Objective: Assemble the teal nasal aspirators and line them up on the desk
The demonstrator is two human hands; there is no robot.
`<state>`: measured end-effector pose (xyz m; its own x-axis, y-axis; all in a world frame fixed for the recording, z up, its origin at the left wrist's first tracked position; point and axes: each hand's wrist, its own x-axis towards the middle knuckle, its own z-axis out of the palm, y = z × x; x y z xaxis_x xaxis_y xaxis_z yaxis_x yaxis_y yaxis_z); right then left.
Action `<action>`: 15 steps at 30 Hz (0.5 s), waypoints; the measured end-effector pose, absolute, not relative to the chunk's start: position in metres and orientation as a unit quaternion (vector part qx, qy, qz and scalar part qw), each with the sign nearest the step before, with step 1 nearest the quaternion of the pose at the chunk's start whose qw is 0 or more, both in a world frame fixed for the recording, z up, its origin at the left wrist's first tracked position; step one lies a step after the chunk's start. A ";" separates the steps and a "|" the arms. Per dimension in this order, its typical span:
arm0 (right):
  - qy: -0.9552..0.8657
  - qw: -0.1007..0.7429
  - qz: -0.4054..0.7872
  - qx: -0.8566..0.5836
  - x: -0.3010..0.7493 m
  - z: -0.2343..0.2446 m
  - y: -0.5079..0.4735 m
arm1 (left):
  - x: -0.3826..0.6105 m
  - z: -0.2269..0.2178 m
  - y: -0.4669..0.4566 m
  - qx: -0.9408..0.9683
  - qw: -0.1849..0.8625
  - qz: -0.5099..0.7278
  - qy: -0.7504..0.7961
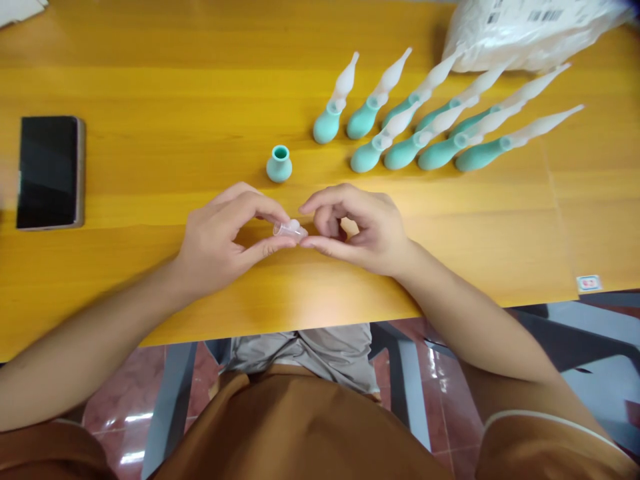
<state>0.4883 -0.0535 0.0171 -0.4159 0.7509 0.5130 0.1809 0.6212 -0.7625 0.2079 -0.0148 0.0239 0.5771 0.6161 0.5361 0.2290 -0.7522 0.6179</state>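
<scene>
Between the thumb and fingers of my left hand (230, 233) is a small clear plastic nozzle piece (290, 230), lying on its side just above the table's near part. My right hand (357, 227) faces it from the right; its thumb tip is at the piece's right end, perhaps touching it. The right index finger stands apart from the thumb, and the other fingers curl inward around nothing visible. Just beyond my hands a teal rubber bulb (279, 168) stands upright with its round mouth uncovered.
Several teal bulb aspirators with whitish tips (367, 153) stand in two rows at the back right. Behind them lies a plastic-wrapped package (530, 33). A dark phone (50, 172) rests at the left. A small sticker (589, 283) marks the wooden table's (175, 87) right front edge.
</scene>
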 end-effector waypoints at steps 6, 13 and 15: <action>-0.791 0.448 0.301 -0.288 0.490 0.016 -0.052 | 0.208 0.024 -0.016 0.855 0.255 0.368 0.262; -0.803 0.436 0.278 -0.296 0.490 0.019 -0.052 | 0.207 0.026 -0.018 0.854 0.255 0.348 0.292; -0.802 0.434 0.281 -0.298 0.490 0.019 -0.053 | 0.207 0.025 -0.018 0.856 0.252 0.340 0.298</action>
<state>0.4901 -0.0529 0.0189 -0.4460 0.7224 0.5284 0.2347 0.6641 -0.7098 0.2067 -0.0180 0.0251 0.5909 0.6808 0.4328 0.3384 -0.6961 0.6332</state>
